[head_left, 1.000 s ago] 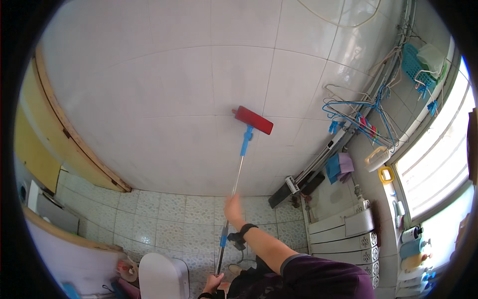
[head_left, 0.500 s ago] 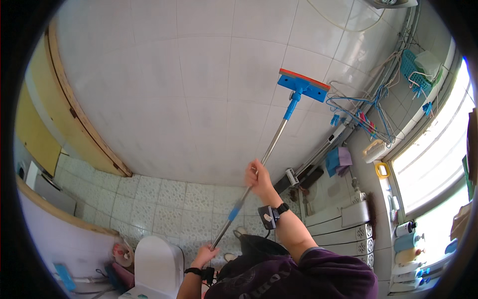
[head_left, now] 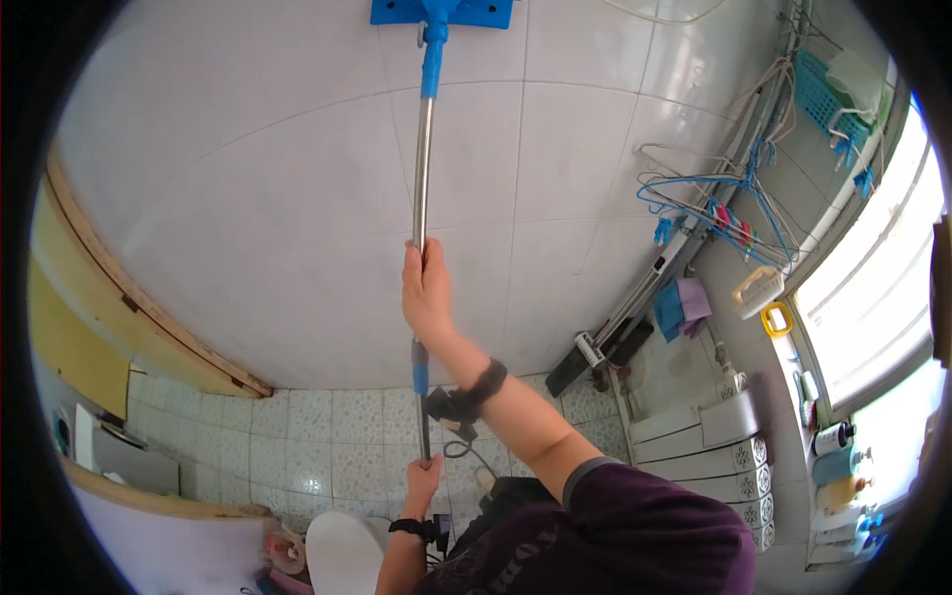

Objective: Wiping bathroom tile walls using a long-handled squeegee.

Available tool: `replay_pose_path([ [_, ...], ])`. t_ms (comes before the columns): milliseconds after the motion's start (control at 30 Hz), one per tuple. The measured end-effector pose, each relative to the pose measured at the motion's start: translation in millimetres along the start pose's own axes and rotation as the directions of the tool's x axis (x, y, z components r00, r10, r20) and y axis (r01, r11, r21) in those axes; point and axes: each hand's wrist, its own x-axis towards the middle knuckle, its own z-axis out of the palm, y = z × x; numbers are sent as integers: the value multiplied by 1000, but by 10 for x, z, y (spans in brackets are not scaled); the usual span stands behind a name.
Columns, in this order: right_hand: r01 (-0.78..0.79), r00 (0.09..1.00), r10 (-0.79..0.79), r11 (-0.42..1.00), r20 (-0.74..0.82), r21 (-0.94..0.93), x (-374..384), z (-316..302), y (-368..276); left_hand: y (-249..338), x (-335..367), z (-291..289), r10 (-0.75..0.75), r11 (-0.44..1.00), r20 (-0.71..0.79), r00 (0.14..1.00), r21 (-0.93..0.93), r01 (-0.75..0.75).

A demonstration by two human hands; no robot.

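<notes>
Basically, wiper (head_left: 424,174) is held two-handed, running up to 12 o'clock; its blue head (head_left: 441,14) is cut off by the top of the view, so can't tell if it's touching the wall (head_left: 288,208). Right hand (head_left: 427,295) is wrapped round the steel shaft (head_left: 424,139) just off centre at 9; left hand (head_left: 423,479) grips the low end between 6 and 7.

Risks: swing toward 2 could snag the hangers (head_left: 694,179) and drag them down. Blue collar (head_left: 420,375) between the hands looks like a telescoping lock; if loose, shaft could slip under push. Cable (head_left: 468,445) loops near 6, could catch the low end. Toilet (head_left: 342,555) at 7 could get knocked on a back-stroke.
</notes>
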Motion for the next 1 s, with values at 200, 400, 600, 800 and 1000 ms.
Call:
replay_pose_path([
  [200, 24, 999, -18, 980, 33, -196, -155, 144, 603, -348, 188, 102, -185, 983, 73, 980, 33, 183],
  [400, -77, 994, 100, 928, 44, -365, -511, 98, 954, -613, 29, 34, -220, 973, 106, 970, 102, 209],
  [600, -242, 960, 276, 900, 44, -363, -1558, 479, 1480, -2243, -740, -670, -467, 884, 168, 868, 74, 461],
  [800, -387, 912, 409, 822, -40, -418, -2270, 295, 2057, -2465, -1554, -829, -412, 876, 202, 889, 357, 324],
  [1000, -345, 934, 353, 930, 52, -126, -1637, 410, 1759, -1404, -895, -806, -506, 848, 194, 841, 291, 443],
])
